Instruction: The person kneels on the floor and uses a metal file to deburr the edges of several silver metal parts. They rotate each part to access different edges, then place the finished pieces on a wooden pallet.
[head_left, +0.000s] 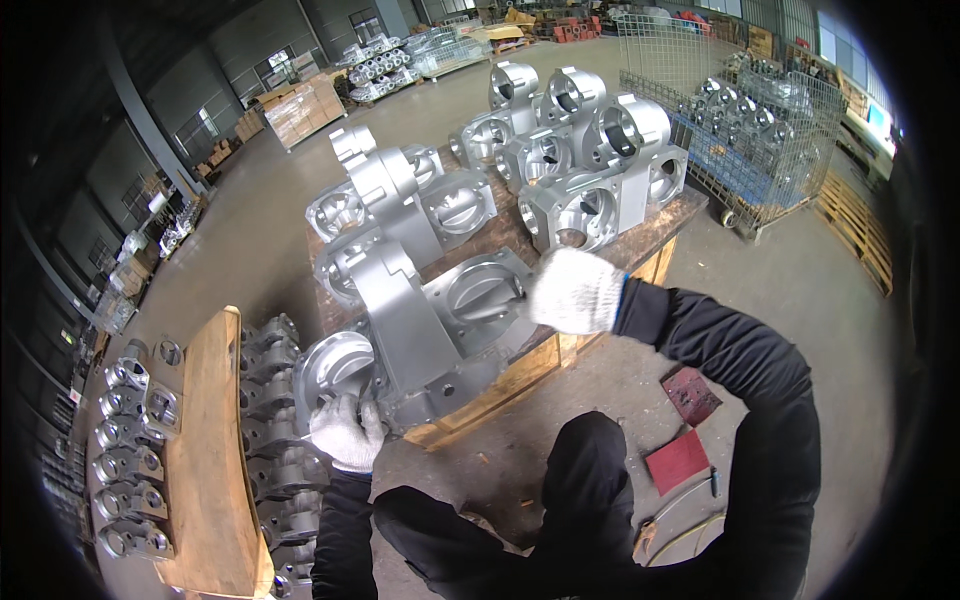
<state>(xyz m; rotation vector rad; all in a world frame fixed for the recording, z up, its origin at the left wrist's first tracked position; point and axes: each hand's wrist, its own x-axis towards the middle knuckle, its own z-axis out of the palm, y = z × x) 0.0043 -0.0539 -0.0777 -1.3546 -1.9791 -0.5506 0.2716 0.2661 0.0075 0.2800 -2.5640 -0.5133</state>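
Note:
A large silver metal casting (400,320), with a round recessed flange on each side of a raised middle, lies at the near end of a wooden-edged bench (480,400). My left hand (347,432), in a white knit glove, curls its fingers over the near left rim of that casting. At the right flange is my right hand (575,291), gloved alike and closed in a fist. What it holds, if anything, is hidden by the glove. A similar casting (395,195) sits just behind, and several more castings (590,205) stand at the bench's far right.
Rows of smaller metal parts (130,465) flank a wooden board (205,470) on the left. Red sheets (677,462) and a hose (690,535) lie on the floor by my legs. A wire cage cart (740,180) and a pallet (858,232) stand at the right.

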